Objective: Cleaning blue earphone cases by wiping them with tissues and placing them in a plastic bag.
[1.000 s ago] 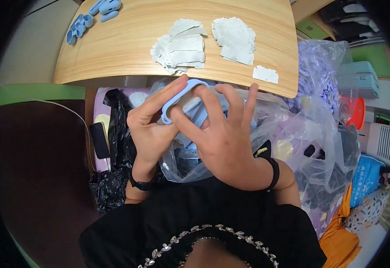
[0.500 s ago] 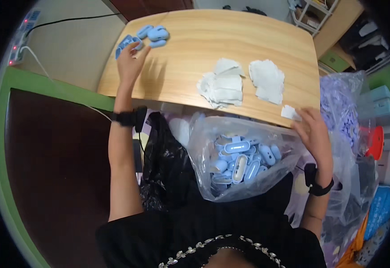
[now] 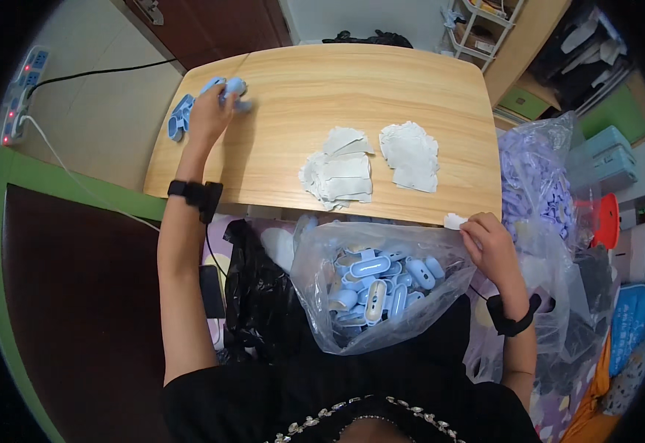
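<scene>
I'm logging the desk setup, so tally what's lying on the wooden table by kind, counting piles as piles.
Piles of white wipes: 2 (second)
Small white scrap: 1
Cluster of blue cases at the left hand: 1
Total: 4

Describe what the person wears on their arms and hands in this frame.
Both forearms are bare and no gloves are worn. The left hand has a black band with a bulky black block at its wrist; the right hand has a black wristband too. Black short sleeves show at the shoulders.
</scene>
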### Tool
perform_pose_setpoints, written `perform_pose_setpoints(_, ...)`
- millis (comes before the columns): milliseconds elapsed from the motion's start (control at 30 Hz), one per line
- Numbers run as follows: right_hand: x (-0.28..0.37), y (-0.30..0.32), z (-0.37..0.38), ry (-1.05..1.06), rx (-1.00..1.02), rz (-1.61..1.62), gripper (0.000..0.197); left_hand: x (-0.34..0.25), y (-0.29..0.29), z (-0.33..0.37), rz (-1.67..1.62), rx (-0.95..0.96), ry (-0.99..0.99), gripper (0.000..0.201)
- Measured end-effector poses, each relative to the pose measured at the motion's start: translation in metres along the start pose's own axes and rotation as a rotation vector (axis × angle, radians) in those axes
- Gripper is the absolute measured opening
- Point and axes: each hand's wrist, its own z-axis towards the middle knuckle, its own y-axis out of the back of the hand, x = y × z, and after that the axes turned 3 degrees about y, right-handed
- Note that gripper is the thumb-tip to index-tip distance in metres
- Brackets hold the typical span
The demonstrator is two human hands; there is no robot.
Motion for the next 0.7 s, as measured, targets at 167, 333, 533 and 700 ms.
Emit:
perform_pose_setpoints(167, 0.018, 0.015, 0.023, -0.117, -0.012, 0.249, 0.012, -0.053, 0.041, -0.062, -1.654, 0.362, 0.651, 0.041)
perform_pose_setpoints(333, 0.064, 0.039, 0.073, -0.104, -0.228, 0.631, 0.011, -0.153, 0.065, -0.122, -2.411, 0.821, 0.937, 0.043)
perform_pose_setpoints(533, 0.127, 0.03, 0.096, 0.503, -0.566, 0.093, 0.021, -0.183, 0.054, -0.161, -2.492, 1.149, 0.363, 0.038)
perform_pose_setpoints(700, 0.133, 0.008, 0.069, 0.673, -0.407, -0.102, 0.029, -0.207, 0.069, -0.184, -1.219, 0.349, 0.031, 0.033)
